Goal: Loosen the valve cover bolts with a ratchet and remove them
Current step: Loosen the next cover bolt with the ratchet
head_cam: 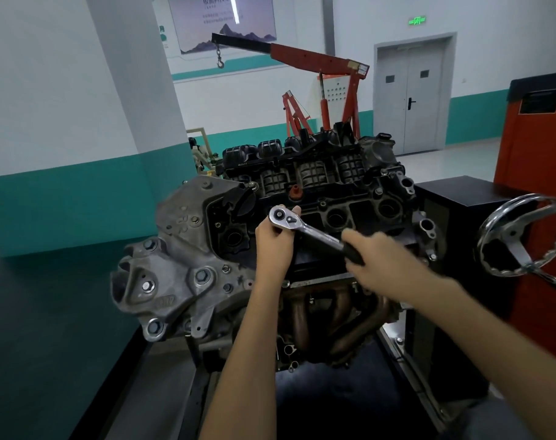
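The ratchet [305, 228] lies over the near left part of the black valve cover [362, 214], its shiny round head far and left, its handle running near and right. The socket and the bolt under the head are hidden by the head and by the left hand [273, 242], which curls round the head from below, fingertips showing past its far edge. The right hand [376, 262] is blurred; it wraps round the dark grip at the handle's end, and its fingers cannot be told one from another. Small bolts [323, 203] show along the far edge of the cover, between the round plug holes; whether they are tight cannot be told. At the left end of the engine sits a grey metal end plate [181, 258], and below the hands brown exhaust pipes [340, 315] curve down into shadow. The stand under the engine is dark and hard to make out; on its right are a black box [454, 198] and a shiny handwheel [520, 239], partly cut off. Farther off stand a red hoist [317, 57], a grey double door [409, 96] and, cut off at the right, an orange cabinet [536, 173]. The wall [64, 204] is white above a green band.
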The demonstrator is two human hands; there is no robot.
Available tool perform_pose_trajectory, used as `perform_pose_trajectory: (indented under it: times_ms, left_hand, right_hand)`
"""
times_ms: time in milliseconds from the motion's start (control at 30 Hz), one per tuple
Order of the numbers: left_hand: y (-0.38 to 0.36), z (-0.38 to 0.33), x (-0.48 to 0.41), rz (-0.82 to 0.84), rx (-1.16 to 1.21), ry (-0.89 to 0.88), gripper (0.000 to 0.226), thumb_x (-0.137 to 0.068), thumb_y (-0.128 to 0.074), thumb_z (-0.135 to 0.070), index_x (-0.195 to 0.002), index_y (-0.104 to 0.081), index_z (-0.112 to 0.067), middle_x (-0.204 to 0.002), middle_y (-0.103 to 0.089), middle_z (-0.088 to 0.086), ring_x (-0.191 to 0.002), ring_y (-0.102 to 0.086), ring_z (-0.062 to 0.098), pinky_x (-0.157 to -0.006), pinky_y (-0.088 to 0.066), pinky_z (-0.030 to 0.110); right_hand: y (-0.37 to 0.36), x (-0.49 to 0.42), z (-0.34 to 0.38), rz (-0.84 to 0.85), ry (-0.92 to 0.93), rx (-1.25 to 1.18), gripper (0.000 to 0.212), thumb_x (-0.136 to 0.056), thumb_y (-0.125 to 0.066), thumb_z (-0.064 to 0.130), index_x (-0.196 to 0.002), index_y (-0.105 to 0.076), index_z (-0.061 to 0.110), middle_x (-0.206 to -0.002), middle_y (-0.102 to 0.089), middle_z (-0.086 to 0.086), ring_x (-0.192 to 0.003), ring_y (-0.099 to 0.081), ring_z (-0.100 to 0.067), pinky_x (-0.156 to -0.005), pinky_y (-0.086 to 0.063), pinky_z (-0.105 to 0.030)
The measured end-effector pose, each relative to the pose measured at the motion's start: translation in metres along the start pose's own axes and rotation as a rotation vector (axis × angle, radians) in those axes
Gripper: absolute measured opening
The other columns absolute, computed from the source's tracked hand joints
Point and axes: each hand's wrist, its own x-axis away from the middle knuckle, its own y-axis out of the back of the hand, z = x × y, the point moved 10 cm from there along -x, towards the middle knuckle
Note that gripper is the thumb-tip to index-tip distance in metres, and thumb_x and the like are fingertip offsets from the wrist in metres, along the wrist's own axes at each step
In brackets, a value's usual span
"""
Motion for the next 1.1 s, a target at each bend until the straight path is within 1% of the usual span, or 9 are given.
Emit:
perform_pose_trajectory:
  times_ms: [133, 267, 433, 567, 633, 767, 900, 967, 1100]
  left_hand:
    - [-0.007, -0.005, 0.003, -0.019, -0.028, -0.014, 0.047, -0.096, -0.062, -0.018, -0.063, -0.029, -0.018, -0.058, -0.027, -0.007, -0.056, -0.025, 0.006, -0.054, -0.028, 0.019]
    - [-0.004, -0.006, -0.002, -0.028, -0.125, -0.015, 0.043, -0.096, -0.061, -0.019, -0.068, -0.029, -0.013, -0.065, -0.025, 0.003, -0.064, -0.024, 0.015, -0.059, -0.025, 0.031]
    - [-0.007, -0.001, -0.007, 0.055, -0.066, 0.015, 0.047, -0.094, -0.063, -0.020, -0.058, -0.033, -0.021, -0.056, -0.032, -0.008, -0.060, -0.030, 0.010, -0.060, -0.029, 0.028]
    - [-0.005, 0.001, -0.007, 0.070, -0.047, 0.003, 0.039, -0.094, -0.058, -0.009, -0.059, -0.062, -0.024, -0.057, -0.053, -0.009, -0.064, -0.048, -0.005, -0.069, -0.040, 0.023]
    - [0.003, 0.007, -0.005, 0.011, 0.013, 0.032, 0.039, -0.094, -0.057, -0.006, -0.066, -0.068, -0.031, -0.071, -0.066, -0.016, -0.076, -0.059, -0.002, -0.078, -0.045, 0.024]
    - [-0.001, 0.011, -0.003, 0.029, 0.018, 0.020, 0.042, -0.095, -0.062, -0.017, -0.058, -0.046, -0.029, -0.058, -0.048, -0.015, -0.062, -0.046, 0.005, -0.066, -0.039, 0.021]
    - [-0.003, 0.006, -0.005, 0.004, -0.015, 0.022, 0.048, -0.094, -0.064, -0.020, -0.063, -0.028, -0.021, -0.058, -0.026, -0.009, -0.059, -0.025, 0.010, -0.059, -0.027, 0.027]
    - [0.000, 0.004, -0.007, -0.001, -0.103, 0.007, 0.046, -0.095, -0.063, -0.022, -0.064, -0.030, -0.016, -0.060, -0.027, -0.002, -0.058, -0.025, 0.011, -0.056, -0.027, 0.026]
    - [0.000, 0.006, -0.010, 0.042, -0.079, 0.038, 0.049, -0.093, -0.063, -0.020, -0.059, -0.029, -0.022, -0.059, -0.027, -0.003, -0.055, -0.024, 0.010, -0.051, -0.025, 0.022]
  right_hand:
    - [-0.060, 0.039, 0.035, -0.100, -0.216, -0.563, 0.026, -0.088, -0.061, 0.012, -0.080, -0.039, 0.023, -0.060, -0.049, 0.003, -0.045, -0.048, -0.001, -0.044, -0.037, -0.011]
    - [-0.092, 0.037, 0.064, -0.111, -0.266, -0.728, 0.019, -0.090, -0.055, 0.009, -0.107, -0.046, 0.014, -0.071, -0.056, -0.004, -0.053, -0.053, -0.005, -0.049, -0.041, -0.012]
    - [-0.044, 0.022, 0.013, 0.068, -0.118, -0.341, 0.040, -0.087, -0.058, 0.010, -0.126, -0.050, 0.014, -0.075, -0.050, -0.004, -0.059, -0.051, -0.016, -0.054, -0.041, -0.018]
    - [0.025, -0.026, -0.006, 0.146, 0.126, 0.201, 0.031, -0.090, -0.059, 0.017, -0.120, -0.051, 0.019, -0.067, -0.043, 0.009, -0.055, -0.048, -0.012, -0.049, -0.037, -0.021]
    - [0.034, -0.041, 0.002, 0.145, 0.187, 0.293, 0.030, -0.090, -0.059, 0.019, -0.118, -0.050, 0.022, -0.067, -0.040, 0.009, -0.059, -0.049, -0.017, -0.055, -0.040, -0.028]
    - [-0.002, 0.002, -0.001, 0.064, -0.008, -0.052, 0.017, -0.087, -0.060, 0.019, -0.096, -0.046, 0.023, -0.077, -0.056, -0.009, -0.068, -0.060, -0.029, -0.060, -0.049, -0.033]
    - [-0.071, 0.039, 0.049, -0.047, -0.227, -0.576, 0.018, -0.090, -0.057, 0.014, -0.095, -0.043, 0.023, -0.074, -0.056, -0.005, -0.062, -0.058, -0.016, -0.054, -0.048, -0.024]
    - [-0.090, 0.037, 0.073, -0.110, -0.257, -0.689, 0.018, -0.092, -0.053, 0.011, -0.105, -0.043, 0.016, -0.077, -0.058, -0.006, -0.069, -0.062, -0.021, -0.061, -0.053, -0.033]
    - [-0.080, 0.032, 0.056, -0.032, -0.204, -0.612, 0.023, -0.088, -0.054, 0.009, -0.109, -0.045, 0.014, -0.072, -0.053, -0.002, -0.060, -0.053, -0.014, -0.057, -0.045, -0.025]
